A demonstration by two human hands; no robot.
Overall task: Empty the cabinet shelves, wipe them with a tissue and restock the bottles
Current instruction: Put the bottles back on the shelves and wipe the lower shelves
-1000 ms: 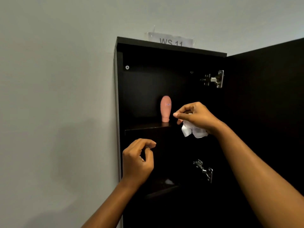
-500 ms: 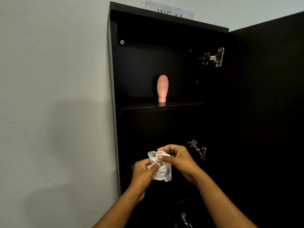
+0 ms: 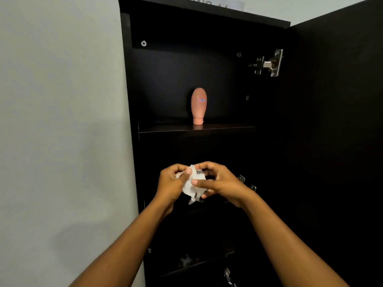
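A pink bottle (image 3: 199, 106) with a small label stands cap-down on the top shelf (image 3: 196, 128) of the dark open cabinet (image 3: 132, 83). Below that shelf, in front of the cabinet's middle section, both my hands hold a crumpled white tissue (image 3: 191, 186). My left hand (image 3: 173, 184) pinches its left side with the thumb on top. My right hand (image 3: 217, 181) grips its right side with curled fingers. Most of the tissue is hidden between the two hands.
The cabinet door (image 3: 331, 141) stands open on the right, with metal hinges (image 3: 269, 63) at the top and another hinge (image 3: 246, 182) behind my right wrist. A lower shelf (image 3: 199, 264) shows a faint pale object. A plain wall (image 3: 62, 121) fills the left.
My right hand brought the tissue down from beside the bottle to below the top shelf. My left hand rose to meet it and took hold of the tissue too.
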